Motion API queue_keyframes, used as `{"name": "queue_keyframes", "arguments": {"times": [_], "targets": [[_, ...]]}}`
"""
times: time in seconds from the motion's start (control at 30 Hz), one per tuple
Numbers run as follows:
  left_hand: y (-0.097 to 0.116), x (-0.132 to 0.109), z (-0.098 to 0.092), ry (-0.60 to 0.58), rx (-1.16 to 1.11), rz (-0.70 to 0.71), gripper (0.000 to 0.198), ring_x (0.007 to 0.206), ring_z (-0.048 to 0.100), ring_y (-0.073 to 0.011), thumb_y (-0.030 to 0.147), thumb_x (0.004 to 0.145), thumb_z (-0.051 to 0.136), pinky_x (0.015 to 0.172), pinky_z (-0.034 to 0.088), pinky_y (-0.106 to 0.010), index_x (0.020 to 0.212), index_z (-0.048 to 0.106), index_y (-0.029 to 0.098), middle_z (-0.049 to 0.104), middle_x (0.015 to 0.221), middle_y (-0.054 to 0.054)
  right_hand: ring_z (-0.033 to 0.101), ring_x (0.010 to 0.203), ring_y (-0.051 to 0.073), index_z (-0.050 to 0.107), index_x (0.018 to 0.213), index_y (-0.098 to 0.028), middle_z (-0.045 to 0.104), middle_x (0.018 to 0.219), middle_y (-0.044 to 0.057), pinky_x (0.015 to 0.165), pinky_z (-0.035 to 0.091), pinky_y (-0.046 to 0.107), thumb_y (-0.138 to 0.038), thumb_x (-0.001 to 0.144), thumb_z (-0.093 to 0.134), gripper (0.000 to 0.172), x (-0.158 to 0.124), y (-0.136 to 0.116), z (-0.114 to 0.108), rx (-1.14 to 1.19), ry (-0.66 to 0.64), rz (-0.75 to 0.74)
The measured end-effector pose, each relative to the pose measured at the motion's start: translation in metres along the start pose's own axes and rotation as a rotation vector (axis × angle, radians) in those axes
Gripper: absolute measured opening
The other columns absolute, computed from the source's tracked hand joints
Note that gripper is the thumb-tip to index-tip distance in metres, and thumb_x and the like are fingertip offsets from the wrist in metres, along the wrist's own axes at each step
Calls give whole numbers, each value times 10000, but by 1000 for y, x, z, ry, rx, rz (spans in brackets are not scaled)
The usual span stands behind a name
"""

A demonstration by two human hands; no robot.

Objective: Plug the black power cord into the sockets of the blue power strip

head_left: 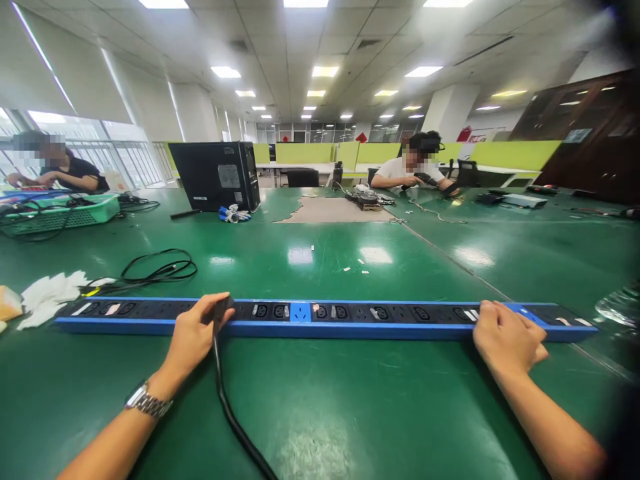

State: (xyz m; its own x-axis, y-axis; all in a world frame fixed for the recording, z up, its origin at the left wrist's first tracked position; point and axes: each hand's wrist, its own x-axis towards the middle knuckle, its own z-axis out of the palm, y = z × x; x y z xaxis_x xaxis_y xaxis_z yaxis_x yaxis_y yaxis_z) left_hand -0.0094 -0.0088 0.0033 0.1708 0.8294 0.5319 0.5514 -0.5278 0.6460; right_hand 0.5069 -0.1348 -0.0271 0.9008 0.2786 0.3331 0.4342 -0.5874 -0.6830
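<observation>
Long blue strip [310, 320] lies flat across the green table [320, 413], running left to right just in front of me, sockets up.

Left hand [193, 337] grips a black plug [221, 308] by its head, fingers wrapped round it, plug sitting at a socket left of the strip's middle. Can't tell if it's fully seated or only at the mouth. Its cable [230, 407] trails back toward me over the table edge.

Right hand [505, 340] is loosely closed, holding nothing, pressed down on the strip near its right end, looks like it's bracing it.

Progress, as a judgement: early. This one plug is the only one I can see in the strip. The other black sockets along it look empty, and so does the blue one in the middle [301, 311]; some have small white labels beside them. So one socket in hand, the rest open.

Around: coiled black cable [160, 270] just behind the strip on the left, white gloves [50, 293] near its left end, a few white scraps further back. Black PC case [215, 175] stands at the far side. Green basket [65, 213] with wires far left. Two other people sit at the far benches, hands on their own work, well apart from mine
</observation>
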Motion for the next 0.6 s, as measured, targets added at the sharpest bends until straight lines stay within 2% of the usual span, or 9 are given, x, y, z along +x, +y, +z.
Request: {"name": "queue_keyframes", "arguments": {"times": [0.13, 0.27, 0.43, 0.6], "targets": [[1, 9, -1, -118, 0, 52, 426, 858, 707, -227, 540, 830, 629, 794, 549, -332, 1081, 665, 196, 749, 967, -60, 406, 1274, 270, 678, 1083, -258, 596, 1360, 55, 1067, 252, 490, -449, 894, 318, 449, -1, -2, -1, -9, -6, 6], [2, 9, 4, -105, 19, 107, 388, 887, 699, -219, 506, 856, 605, 806, 539, -325, 1091, 661, 202, 750, 1009, -74, 408, 1300, 273, 677, 1103, -258, 594, 1362, 64, 1103, 238, 489, -457, 886, 325, 459, 0, -3, -1, -21, -5, 31], [2, 6, 8, -85, 214, 161, 327, 805, 674, -213, 462, 872, 583, 756, 522, -327, 1085, 672, 231, 756, 934, -55, 413, 1309, 275, 675, 1138, -293, 600, 1361, 53, 1106, 243, 485, -462, 879, 324, 468, 4, 3, 5, -29, -1, 45], [3, 2, 11, -95, 254, 214, 315, 928, 683, -252, 453, 874, 587, 858, 520, -398, 1077, 686, 234, 757, 1025, -76, 411, 1312, 281, 671, 1130, -334, 591, 1367, 63, 1085, 237, 499, -423, 880, 336, 427, 6, 4, 7, -16, 10, 30]]}}
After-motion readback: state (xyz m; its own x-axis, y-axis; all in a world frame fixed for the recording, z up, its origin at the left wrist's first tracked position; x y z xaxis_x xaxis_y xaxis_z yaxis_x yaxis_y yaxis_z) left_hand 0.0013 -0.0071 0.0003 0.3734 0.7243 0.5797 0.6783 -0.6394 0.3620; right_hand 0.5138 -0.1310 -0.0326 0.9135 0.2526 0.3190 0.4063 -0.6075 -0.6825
